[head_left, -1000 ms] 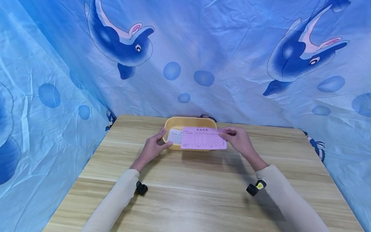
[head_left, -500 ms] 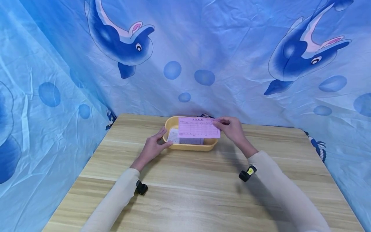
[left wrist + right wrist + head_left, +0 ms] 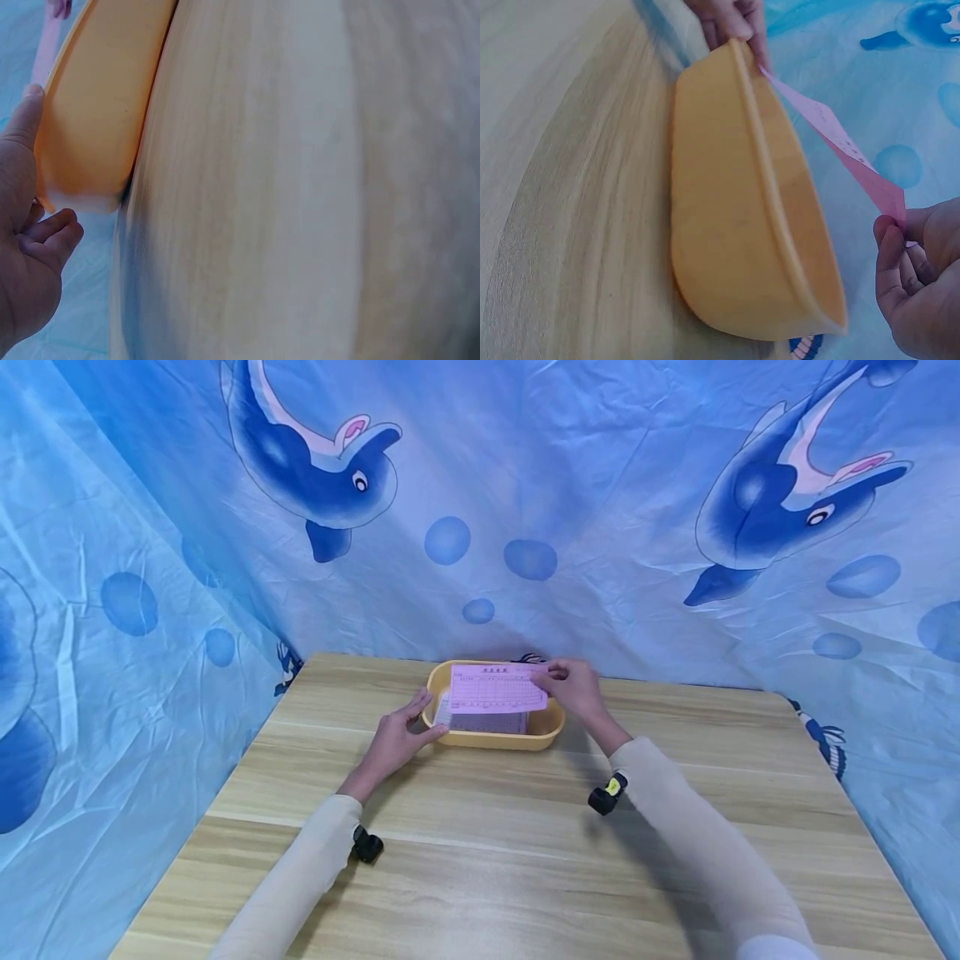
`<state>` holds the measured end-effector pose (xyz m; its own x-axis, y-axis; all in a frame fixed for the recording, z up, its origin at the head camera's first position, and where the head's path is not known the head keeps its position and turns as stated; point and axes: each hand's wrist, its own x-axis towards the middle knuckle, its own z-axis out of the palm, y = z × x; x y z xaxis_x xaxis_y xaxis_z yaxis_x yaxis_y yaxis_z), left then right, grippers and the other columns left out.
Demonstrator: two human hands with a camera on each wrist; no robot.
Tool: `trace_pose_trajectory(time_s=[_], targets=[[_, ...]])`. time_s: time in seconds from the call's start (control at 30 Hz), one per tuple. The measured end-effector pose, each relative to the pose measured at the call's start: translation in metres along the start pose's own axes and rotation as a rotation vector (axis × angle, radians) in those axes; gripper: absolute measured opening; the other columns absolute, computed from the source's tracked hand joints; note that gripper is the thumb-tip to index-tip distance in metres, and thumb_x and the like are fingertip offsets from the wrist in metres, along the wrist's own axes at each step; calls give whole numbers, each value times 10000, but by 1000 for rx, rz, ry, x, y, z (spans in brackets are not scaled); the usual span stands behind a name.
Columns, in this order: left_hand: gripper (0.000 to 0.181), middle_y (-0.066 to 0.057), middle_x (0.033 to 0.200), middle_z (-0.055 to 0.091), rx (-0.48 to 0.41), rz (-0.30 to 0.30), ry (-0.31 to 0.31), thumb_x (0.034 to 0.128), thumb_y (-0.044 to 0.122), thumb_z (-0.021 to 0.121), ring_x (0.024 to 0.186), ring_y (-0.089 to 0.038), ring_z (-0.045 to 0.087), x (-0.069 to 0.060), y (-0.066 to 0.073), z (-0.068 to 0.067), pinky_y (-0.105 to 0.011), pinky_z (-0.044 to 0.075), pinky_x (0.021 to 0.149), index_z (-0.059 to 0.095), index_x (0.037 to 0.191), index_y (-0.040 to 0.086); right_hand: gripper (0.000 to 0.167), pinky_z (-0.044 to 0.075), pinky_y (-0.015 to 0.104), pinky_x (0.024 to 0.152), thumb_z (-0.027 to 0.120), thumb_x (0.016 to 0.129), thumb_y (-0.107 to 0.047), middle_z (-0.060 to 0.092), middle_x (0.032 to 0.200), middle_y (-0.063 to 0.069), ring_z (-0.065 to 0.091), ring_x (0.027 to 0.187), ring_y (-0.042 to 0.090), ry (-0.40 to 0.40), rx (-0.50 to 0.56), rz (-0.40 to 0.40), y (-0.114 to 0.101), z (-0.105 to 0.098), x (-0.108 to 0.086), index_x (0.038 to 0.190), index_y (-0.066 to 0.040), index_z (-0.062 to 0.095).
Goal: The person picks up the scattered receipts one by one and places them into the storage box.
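A yellow-orange plastic basket (image 3: 498, 742) stands near the table's far edge. My left hand (image 3: 397, 739) grips its left end, with the thumb at the front rim; the left wrist view shows this hand (image 3: 30, 247) at the basket's end. With thumb and fingers, my right hand (image 3: 573, 689) pinches the right edge of a pink printed form (image 3: 497, 690). The form is held over the basket, tilted, and in the right wrist view the pink form (image 3: 832, 139) bends slightly. Under it, inside the basket, lie other printed slips (image 3: 487, 723), partly hidden and shaded.
The wooden table (image 3: 480, 843) reaches toward me. Behind it hangs a blue curtain (image 3: 600, 468) with cartoon dolphins, close to the basket's back. Dark tassel-like cords (image 3: 821, 739) show at the table's right edge. Each wrist wears a small black camera (image 3: 367, 845).
My right hand has moved left and away from me, carrying the pink form from the basket's front right to above its middle. My left hand stays at the basket's left end.
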<state>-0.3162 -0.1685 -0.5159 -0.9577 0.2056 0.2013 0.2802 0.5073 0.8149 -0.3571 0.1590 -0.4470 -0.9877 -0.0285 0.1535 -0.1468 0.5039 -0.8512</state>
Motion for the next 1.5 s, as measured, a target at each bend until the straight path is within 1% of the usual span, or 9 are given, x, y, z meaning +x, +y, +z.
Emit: trace_pose_trajectory(time_s=[0.13,0.27,0.6,0.77,0.9,1.03,1.23,1.37,1.5], targets=[[785,-90,1630,338,-12,-2,1,888,341,815,1489,-224,363,0,2,1,-303,418,1158,455,1506,17,241,633,264,697,784,920,-162,763,986,180,733,848,245,0,-17,10,4,9,4,1074,20,754],[799,-86,1634,330,-9,-1,0,888,367,808,1490,-221,361,0,3,0,-301,421,1155,446,1513,25,250,639,306,721,794,911,-166,759,1003,175,727,893,270,6,-42,13,6,17,4,1076,17,752],[813,-77,1634,330,-5,-4,-13,886,387,806,1482,-244,376,0,5,0,-334,427,1157,442,1517,28,214,621,323,726,797,910,-181,751,972,144,706,886,252,-9,-118,-14,1,34,-4,1021,-4,750],[804,-78,1631,338,-6,6,-12,891,390,803,1475,-244,387,0,5,0,-334,427,1157,450,1511,19,173,606,307,704,780,922,-157,743,944,124,688,848,236,-20,-114,-5,0,38,-8,1010,-13,744],[825,-72,1634,332,-5,7,-18,887,423,796,1472,-247,390,1,5,0,-337,428,1158,446,1515,17,166,631,319,739,779,919,-142,759,967,136,720,878,248,-24,-97,-14,1,36,-8,1020,-11,756],[821,-82,1636,327,-8,9,-18,888,412,798,1475,-252,388,1,4,0,-340,430,1157,444,1516,20,195,645,336,789,774,924,-158,769,1013,147,744,925,267,-22,-48,-30,2,27,-9,1048,-7,761],[786,-112,1628,337,-16,15,-12,893,337,811,1476,-266,387,-1,4,0,-368,429,1160,452,1507,2,260,659,357,731,754,947,-156,766,1020,184,754,871,312,-13,47,-41,-1,0,-16,1121,35,732],[777,-125,1628,339,-21,18,-12,896,310,814,1474,-285,390,0,4,0,-399,431,1164,452,1506,-6,299,638,272,691,751,952,-184,765,1036,191,752,876,312,8,16,-74,-5,-23,-25,1151,38,727],[804,-147,1626,345,3,17,-5,890,353,812,1447,-317,431,0,4,-2,-402,450,1150,446,1512,-3,287,622,240,684,746,960,-231,768,1039,160,741,907,314,31,-24,-91,-5,-46,-35,1150,-17,742]])
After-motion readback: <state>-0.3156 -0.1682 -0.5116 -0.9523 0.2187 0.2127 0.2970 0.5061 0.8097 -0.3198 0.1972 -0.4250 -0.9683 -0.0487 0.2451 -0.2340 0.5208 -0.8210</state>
